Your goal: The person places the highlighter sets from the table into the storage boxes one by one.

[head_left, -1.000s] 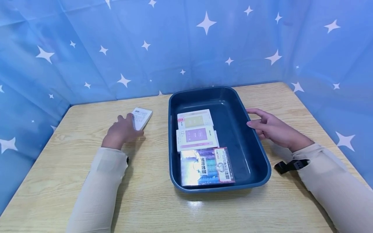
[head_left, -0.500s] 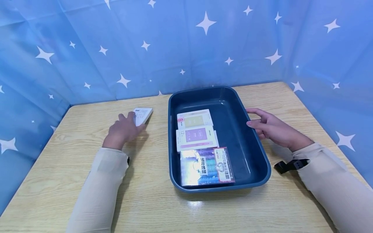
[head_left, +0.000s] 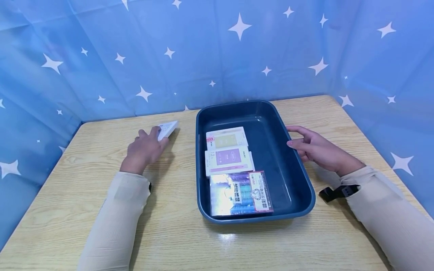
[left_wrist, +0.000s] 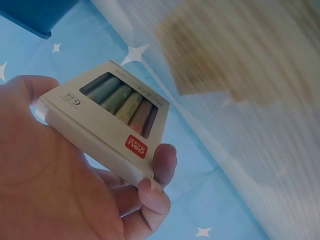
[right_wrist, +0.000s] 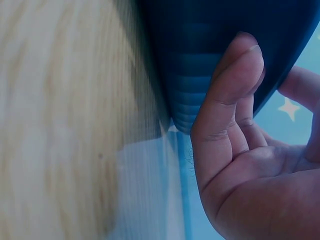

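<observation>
My left hand point(head_left: 143, 151) grips a slim white box of highlighters point(head_left: 167, 129) by its edges, at the left of the table. The box is tilted, its far end raised. In the left wrist view the highlighter box shows a window with several pastel pens and a red label point(left_wrist: 136, 146); fingertips wrap one end and the thumb lies at the other. My right hand point(head_left: 318, 150) holds the right rim of a dark blue plastic tray point(head_left: 271, 158), thumb over the rim, with fingers point(right_wrist: 230, 95) against the outer wall.
Inside the tray, along its left side, lie a white box with a yellow panel point(head_left: 226, 140), a white box with a purple panel point(head_left: 228, 159) and a shiny clear-fronted pen pack point(head_left: 234, 195). Under them is a wooden table point(head_left: 176, 233); a blue star-patterned curtain point(head_left: 203, 49) stands behind.
My left hand has closed on the highlighter box and tipped it up from the table, shifting slightly right and away. The right hand and the tray stay where they were.
</observation>
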`<state>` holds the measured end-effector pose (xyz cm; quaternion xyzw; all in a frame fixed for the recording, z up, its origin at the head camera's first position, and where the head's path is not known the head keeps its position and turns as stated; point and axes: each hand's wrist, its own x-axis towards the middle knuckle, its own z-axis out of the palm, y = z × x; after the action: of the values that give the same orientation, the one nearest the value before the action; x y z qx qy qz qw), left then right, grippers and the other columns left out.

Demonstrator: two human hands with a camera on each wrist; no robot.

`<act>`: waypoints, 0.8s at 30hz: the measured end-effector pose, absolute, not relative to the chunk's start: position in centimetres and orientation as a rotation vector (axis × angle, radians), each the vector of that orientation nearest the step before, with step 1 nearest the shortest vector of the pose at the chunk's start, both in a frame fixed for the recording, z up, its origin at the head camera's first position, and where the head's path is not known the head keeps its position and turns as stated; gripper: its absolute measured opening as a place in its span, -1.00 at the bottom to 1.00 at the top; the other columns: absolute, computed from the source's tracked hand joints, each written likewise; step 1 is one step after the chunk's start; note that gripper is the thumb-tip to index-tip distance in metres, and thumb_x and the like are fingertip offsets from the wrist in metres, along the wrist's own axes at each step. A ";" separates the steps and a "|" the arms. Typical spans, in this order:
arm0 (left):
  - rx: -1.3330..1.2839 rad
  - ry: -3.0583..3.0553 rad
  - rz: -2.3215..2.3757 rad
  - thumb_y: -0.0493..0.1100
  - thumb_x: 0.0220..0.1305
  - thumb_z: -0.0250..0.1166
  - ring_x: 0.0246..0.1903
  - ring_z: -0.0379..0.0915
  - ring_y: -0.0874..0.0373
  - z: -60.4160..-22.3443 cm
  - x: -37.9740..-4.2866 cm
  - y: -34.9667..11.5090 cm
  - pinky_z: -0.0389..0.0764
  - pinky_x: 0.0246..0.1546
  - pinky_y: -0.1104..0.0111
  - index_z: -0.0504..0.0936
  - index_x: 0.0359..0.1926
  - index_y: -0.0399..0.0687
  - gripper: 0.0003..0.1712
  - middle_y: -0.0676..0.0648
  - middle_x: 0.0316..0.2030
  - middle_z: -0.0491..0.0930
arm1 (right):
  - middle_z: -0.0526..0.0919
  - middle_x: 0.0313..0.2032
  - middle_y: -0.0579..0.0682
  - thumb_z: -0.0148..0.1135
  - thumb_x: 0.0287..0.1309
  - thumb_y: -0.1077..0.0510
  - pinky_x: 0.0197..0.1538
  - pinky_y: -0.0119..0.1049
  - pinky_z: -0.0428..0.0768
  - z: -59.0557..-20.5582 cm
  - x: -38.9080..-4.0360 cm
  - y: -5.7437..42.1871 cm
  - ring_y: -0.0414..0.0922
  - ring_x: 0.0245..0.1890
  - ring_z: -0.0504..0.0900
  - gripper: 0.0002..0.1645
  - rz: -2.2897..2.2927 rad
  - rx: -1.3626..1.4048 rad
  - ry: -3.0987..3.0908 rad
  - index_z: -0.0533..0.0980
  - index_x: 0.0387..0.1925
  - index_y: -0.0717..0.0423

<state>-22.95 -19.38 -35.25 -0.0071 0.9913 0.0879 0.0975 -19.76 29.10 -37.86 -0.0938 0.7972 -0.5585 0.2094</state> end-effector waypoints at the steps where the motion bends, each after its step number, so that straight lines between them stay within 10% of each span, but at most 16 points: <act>1: -0.021 2.940 0.268 0.21 0.37 -0.24 -0.07 0.35 -0.30 -35.2 -23.0 -19.3 0.43 -0.28 -0.03 -0.01 0.55 0.01 -0.19 -0.50 0.17 0.20 | 0.38 -0.62 -0.17 0.03 0.49 -0.07 -0.47 -0.21 0.37 -37.8 -19.8 29.1 -0.12 -0.61 0.35 -0.24 -1.554 -0.260 2.218 -0.01 0.53 -0.01; 24: 0.022 3.038 0.321 0.16 0.30 -0.20 -0.05 0.35 -0.28 -34.5 -22.5 -18.0 0.43 -0.25 -0.06 0.01 0.55 0.02 -0.17 -0.46 0.18 0.26 | 0.73 -0.33 -0.12 0.04 0.48 -0.09 -0.35 -0.27 0.55 -37.7 -19.7 29.3 -0.18 -0.52 0.54 -0.21 -1.555 -0.247 2.201 -0.03 0.55 -0.04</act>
<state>-22.45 -18.04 -34.52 0.0073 0.9935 0.1049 0.0432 -19.74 29.26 -37.72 -0.0890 0.7942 -0.5610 0.2160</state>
